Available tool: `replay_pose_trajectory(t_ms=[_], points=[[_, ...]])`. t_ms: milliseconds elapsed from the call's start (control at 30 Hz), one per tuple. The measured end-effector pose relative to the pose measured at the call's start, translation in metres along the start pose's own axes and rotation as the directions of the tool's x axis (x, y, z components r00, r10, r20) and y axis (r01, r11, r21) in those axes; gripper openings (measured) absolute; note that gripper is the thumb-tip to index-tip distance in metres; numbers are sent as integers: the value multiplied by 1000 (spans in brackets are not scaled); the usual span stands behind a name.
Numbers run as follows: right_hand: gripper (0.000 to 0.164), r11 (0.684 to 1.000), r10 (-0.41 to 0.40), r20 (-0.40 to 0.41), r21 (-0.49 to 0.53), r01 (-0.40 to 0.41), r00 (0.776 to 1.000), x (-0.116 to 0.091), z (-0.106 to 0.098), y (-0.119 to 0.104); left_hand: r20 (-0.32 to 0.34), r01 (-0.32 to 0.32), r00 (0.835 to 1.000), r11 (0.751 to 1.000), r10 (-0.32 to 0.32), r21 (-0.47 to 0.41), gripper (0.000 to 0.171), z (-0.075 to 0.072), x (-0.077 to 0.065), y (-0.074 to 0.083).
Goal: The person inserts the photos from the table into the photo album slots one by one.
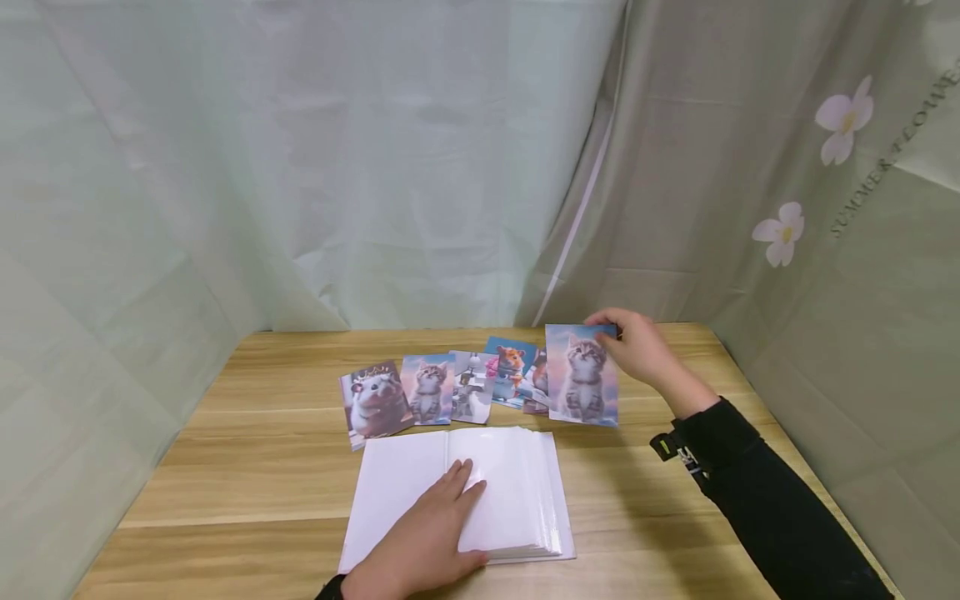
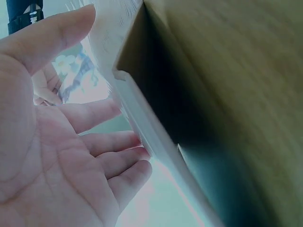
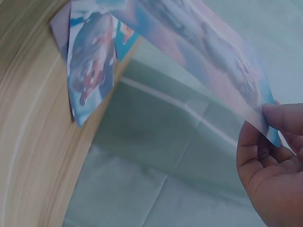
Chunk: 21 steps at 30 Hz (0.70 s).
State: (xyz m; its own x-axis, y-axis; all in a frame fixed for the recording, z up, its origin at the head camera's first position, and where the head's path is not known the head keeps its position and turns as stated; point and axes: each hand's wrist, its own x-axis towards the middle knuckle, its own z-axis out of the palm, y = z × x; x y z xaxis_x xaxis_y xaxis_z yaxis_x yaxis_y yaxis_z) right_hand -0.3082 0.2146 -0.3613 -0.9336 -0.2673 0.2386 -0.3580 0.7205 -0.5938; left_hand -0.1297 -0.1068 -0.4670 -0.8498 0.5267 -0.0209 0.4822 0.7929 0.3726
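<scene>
A kitten photo card (image 1: 583, 379) is pinched at its upper right corner between the thumb and fingers of my right hand (image 1: 637, 346). The right wrist view shows the card (image 3: 203, 61) raised at a slant above the table's edge. My left hand (image 1: 431, 529) lies with outstretched fingers on the open photo album (image 1: 506, 492), near its spine. The album's visible pages are white and glossy. In the left wrist view, the fingertips of the left hand (image 2: 71, 156) are right at the album's edge (image 2: 142, 113).
Behind the album lie a hamster card (image 1: 377, 402), another kitten card (image 1: 429, 390), a grey-toned card (image 1: 472, 387) and a blue-backed hamster card (image 1: 510, 367), partly overlapping. The wooden table (image 1: 247, 467) ends at a pale curtain (image 1: 390, 167) at the back and sides.
</scene>
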Motion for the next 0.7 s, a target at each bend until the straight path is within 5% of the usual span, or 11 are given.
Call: replay_pose_trajectory(t_ms=[433,700], points=[[20,985,-8,-90,174,24,996,12,38,-18,-10,-14,1000,999,14,33,80,-1,0,1],[21,930,112,-147,364,-52,983,22,71,-22,-17,2,1000,1000,-1,26,80,-1,-5,1]])
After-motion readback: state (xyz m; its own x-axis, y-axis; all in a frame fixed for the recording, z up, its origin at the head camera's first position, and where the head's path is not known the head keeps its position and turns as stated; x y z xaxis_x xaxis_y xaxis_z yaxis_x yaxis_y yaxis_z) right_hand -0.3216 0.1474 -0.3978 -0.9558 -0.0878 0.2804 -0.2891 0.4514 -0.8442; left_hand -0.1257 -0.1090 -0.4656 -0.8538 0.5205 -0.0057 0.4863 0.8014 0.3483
